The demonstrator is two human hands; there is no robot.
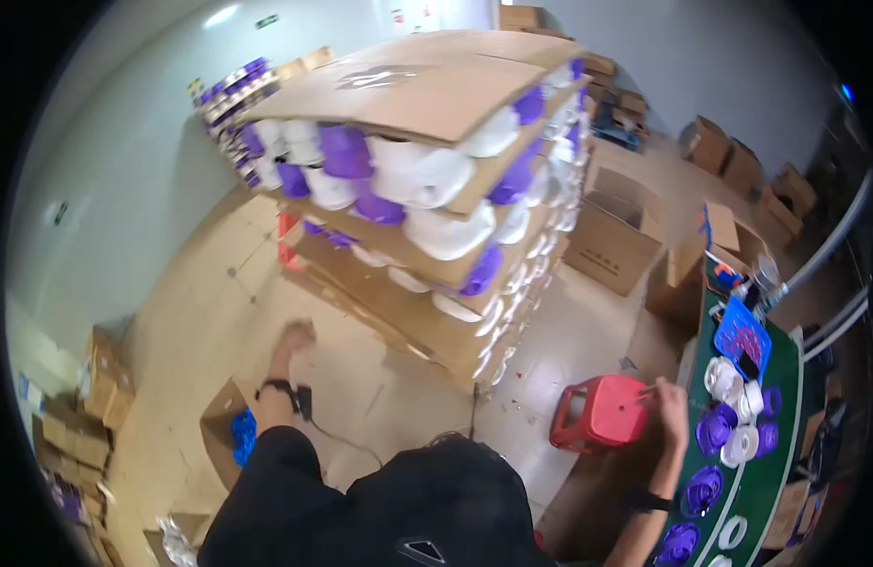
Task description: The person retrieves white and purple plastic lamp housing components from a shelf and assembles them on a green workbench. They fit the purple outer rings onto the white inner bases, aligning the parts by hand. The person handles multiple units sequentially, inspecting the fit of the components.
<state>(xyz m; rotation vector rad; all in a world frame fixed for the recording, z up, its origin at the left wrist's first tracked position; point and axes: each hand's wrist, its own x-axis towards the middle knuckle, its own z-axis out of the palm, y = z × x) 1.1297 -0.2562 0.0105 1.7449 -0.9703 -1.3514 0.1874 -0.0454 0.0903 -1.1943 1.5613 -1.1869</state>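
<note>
1 carton [218,437] holds blue material [242,436]; left fingers [300,331], right fingers [662,390] blurred: can't tell opening, grip.

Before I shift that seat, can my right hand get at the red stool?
Probably yes: your right hand is right beside the red stool, with nothing visible blocking the way.

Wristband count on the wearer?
2. One black left wristband at the wrist below the left hand; one black right wristband below the right hand. Any under the sleeves or out of frame wouldn't show.
</note>
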